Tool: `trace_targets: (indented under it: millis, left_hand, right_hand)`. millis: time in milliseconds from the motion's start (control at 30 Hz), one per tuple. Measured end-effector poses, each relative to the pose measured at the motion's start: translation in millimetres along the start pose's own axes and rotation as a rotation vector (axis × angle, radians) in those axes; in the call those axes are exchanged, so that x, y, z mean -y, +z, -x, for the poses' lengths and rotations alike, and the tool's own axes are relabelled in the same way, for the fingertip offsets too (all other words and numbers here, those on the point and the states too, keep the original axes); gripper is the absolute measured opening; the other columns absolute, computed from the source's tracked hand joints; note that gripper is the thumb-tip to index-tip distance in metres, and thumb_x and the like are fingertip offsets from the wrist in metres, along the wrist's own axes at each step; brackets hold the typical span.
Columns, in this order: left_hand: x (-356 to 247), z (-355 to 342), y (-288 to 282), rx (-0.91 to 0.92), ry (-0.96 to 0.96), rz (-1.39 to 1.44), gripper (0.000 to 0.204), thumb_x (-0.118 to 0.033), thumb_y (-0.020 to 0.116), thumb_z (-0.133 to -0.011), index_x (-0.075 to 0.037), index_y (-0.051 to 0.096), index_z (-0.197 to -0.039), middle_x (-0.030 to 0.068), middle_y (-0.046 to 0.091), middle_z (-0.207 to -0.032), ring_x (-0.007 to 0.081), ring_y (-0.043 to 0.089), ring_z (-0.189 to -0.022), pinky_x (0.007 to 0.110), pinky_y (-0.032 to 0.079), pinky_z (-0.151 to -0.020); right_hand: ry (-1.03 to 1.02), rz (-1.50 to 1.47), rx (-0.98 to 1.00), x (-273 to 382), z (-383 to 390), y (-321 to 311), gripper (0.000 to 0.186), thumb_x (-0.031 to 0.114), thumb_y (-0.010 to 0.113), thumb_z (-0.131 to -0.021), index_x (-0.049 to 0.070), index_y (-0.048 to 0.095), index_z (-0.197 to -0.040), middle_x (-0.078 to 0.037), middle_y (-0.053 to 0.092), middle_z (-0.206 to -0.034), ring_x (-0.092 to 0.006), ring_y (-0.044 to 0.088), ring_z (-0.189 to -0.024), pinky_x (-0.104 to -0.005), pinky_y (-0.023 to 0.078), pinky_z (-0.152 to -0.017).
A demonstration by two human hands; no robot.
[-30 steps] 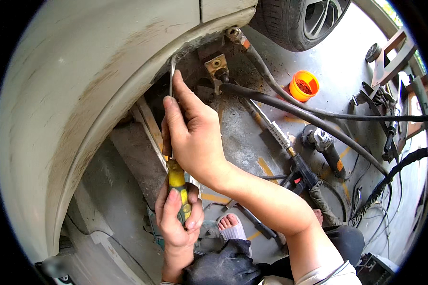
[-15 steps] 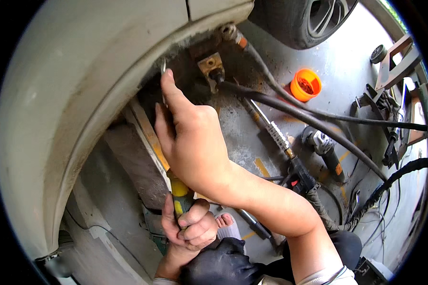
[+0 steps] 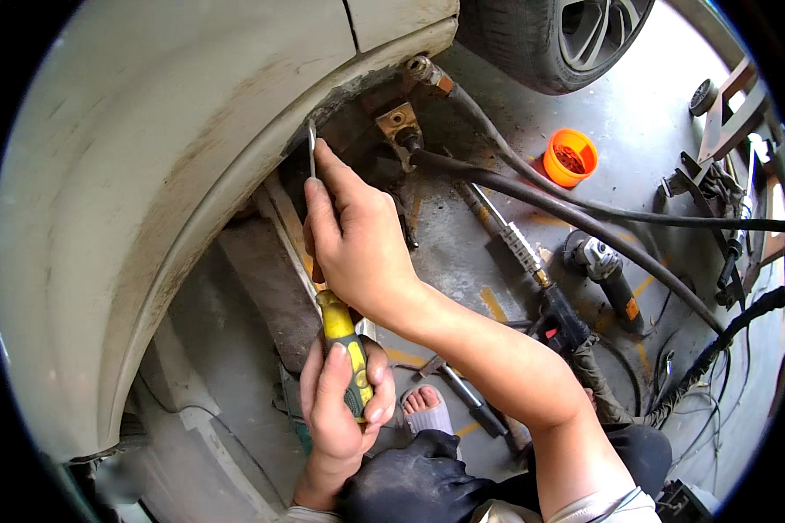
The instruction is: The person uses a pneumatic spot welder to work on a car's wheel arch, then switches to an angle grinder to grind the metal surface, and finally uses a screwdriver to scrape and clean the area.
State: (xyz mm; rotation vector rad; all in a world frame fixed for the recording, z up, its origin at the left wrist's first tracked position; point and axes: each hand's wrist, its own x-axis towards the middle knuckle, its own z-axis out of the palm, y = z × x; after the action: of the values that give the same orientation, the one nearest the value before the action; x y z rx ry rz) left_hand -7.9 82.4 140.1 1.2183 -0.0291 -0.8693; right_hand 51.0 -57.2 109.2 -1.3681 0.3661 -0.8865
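Screwdriver (image 3: 344, 349), its shaft mostly hidden behind my right hand (image 3: 358, 240), reaches the wheel arch (image 3: 235, 166) edge; my left hand (image 3: 340, 401) wraps its yellow handle, right fingers steadying the blade.

Car repair workshop: wheel arch (image 3: 192, 174), tyre (image 3: 532, 44), angle grinder (image 3: 604, 270), hoses on concrete floor (image 3: 645, 113).

The right hand (image 3: 358, 240) hides most of the screwdriver (image 3: 344, 349) shaft; its tip is behind the fender (image 3: 174, 157) lip.
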Motion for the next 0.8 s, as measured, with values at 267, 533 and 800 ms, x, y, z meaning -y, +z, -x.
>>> trace_targets:
  millis: [267, 533, 800]
  left_hand:
    - [1, -8, -5, -0.04, 0.211, -0.262, 0.055, -0.022, 0.042, -0.094, 0.001, 0.027, -0.142, 0.0083, 0.052, -0.084, 0.007, 0.04, -0.046, 0.019, 0.031, -0.04]
    - [4, -13, -21, -0.048, 0.137, -0.146, 0.059, -0.025, 0.047, -0.094, 0.003, 0.028, -0.141, 0.0089, 0.05, -0.074, 0.0087, 0.039, -0.045, 0.02, 0.031, -0.04]
    - [-30, -24, -36, -0.209, 0.7, -1.196, 0.051, -0.012, 0.058, -0.086, 0.01, 0.047, -0.13, 0.0212, 0.064, -0.095, 0.0222, 0.063, -0.071, 0.029, 0.049, -0.063]
  right_hand:
    - [-0.018, -0.01, -0.043, -4, -2, 5, 0.039, 0.006, 0.051, -0.092, -0.008, 0.047, -0.128, -0.022, 0.054, -0.062, -0.0321, 0.058, -0.056, -0.0358, 0.046, -0.052]
    - [-0.214, 0.187, -0.06, -8, -5, 7, 0.042, 0.002, 0.054, -0.087, -0.013, 0.045, -0.126, -0.025, 0.052, -0.057, -0.0412, 0.056, -0.052, -0.0453, 0.043, -0.049]
    - [0.037, -0.33, -0.075, -7, -5, 20, 0.045, 0.006, 0.046, -0.097, -0.004, 0.037, -0.141, 0.001, 0.053, -0.061, -0.0049, 0.05, -0.052, -0.0226, 0.041, -0.046]
